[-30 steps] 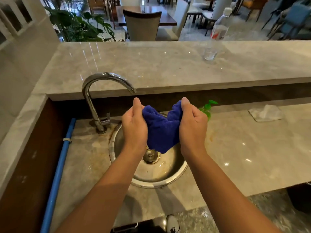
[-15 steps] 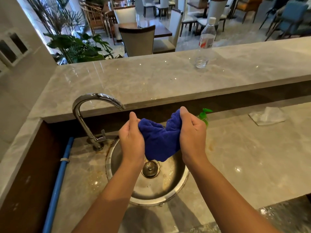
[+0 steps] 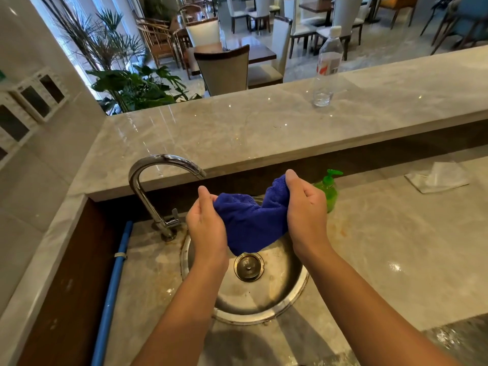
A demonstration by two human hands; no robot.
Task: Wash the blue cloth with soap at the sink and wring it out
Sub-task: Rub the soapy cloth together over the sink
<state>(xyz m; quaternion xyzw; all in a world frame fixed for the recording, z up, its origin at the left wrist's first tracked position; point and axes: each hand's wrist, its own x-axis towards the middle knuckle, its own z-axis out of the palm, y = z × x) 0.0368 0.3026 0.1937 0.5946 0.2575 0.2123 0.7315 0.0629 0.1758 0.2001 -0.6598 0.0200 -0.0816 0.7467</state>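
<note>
The blue cloth (image 3: 252,223) hangs bunched between both hands above the round steel sink (image 3: 266,302). My left hand (image 3: 206,225) grips its left end and my right hand (image 3: 303,210) grips its right end, held a little higher. The cloth's lowest fold dangles just above the drain (image 3: 248,267). A chrome faucet (image 3: 158,191) arches at the left, its spout ending beside my left hand; no water runs from it. A green soap pump bottle (image 3: 328,191) stands right behind my right hand, partly hidden by it.
A raised marble ledge (image 3: 264,128) runs behind the sink with a clear plastic bottle (image 3: 327,67) on it. A crumpled white tissue (image 3: 438,178) lies on the counter at the right. A blue pipe (image 3: 113,281) runs along the left wall.
The camera tilted upward, so more of the dining room shows. My hands have drawn slightly apart, the left one lower, stretching the cloth between them.
</note>
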